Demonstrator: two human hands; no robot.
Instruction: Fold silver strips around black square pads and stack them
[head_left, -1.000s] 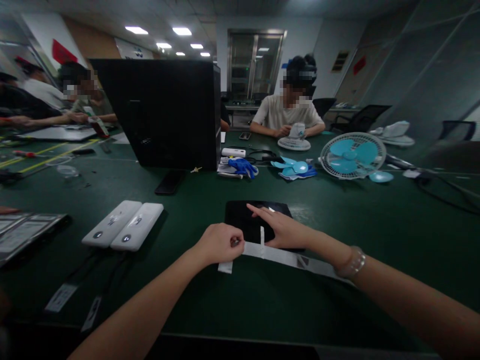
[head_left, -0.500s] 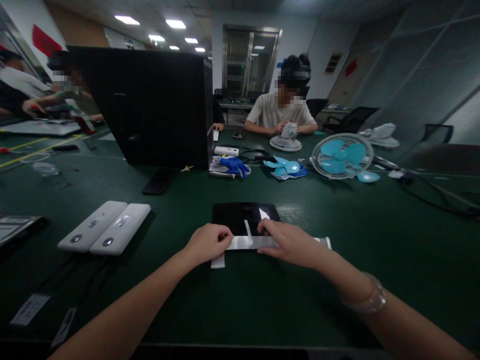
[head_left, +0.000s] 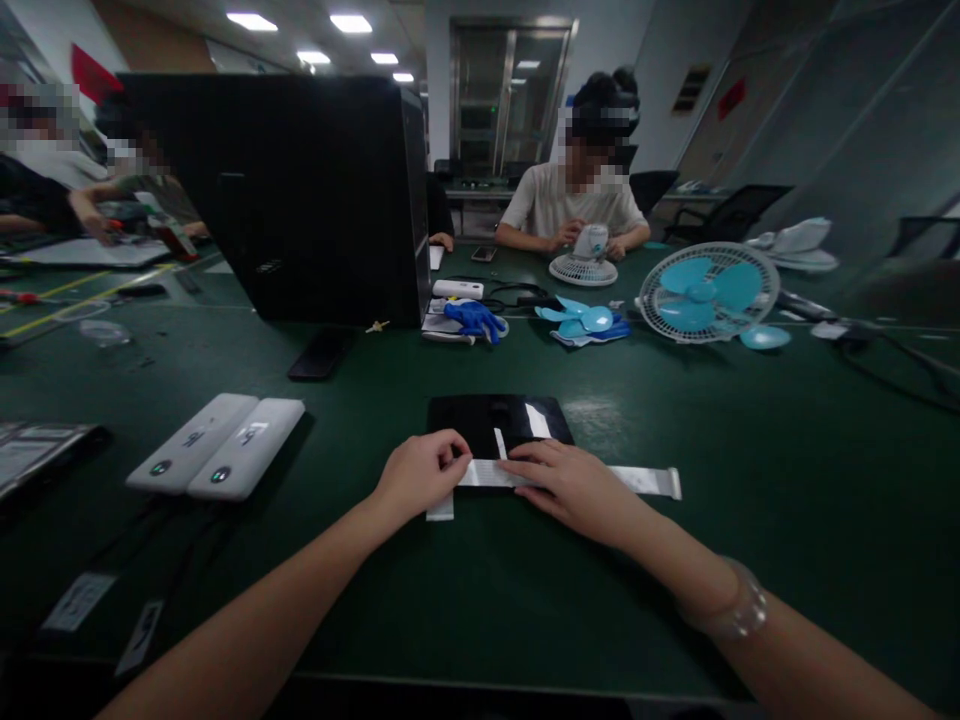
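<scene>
A big dark green table (head_left: 480,590) fills a dim work room with lights in the ceiling. Nearest of all, two bare arms reach out over the table, and the right one has a clear bracelet (head_left: 731,605) on the wrist. The left hand (head_left: 420,478) is curled up, and its fingers (head_left: 450,458) pinch the left part of a white strip (head_left: 645,481). The right hand (head_left: 574,487) lies flat and loose, with its fingertips (head_left: 521,458) pressing down on the same strip, just beside the left fingers. So both hands touch the strip, and neither is nearer to it. The strip is long, thin and flat, like tape or paper. It lies sideways, running from left to right. A short end pokes out below the left fingers, and the long end runs out past the right hand and stops with a little tab. A small white piece stands up between the two sets of fingers. The strip lies across the near edge of a flat black pad (head_left: 491,420), which is shiny and sits just beyond the fingers. Left of the left hand, apart from it, two white boxes (head_left: 217,458) lie side by side. Farther off past the fingers are a black phone (head_left: 319,355), a tall black case (head_left: 315,200), blue gloves (head_left: 472,318), loose blue fan blades (head_left: 589,322) and, off to the right, a round fan (head_left: 709,295) with a white cage. At the far side a person (head_left: 574,205) in a pale shirt holds a small white fan part.
</scene>
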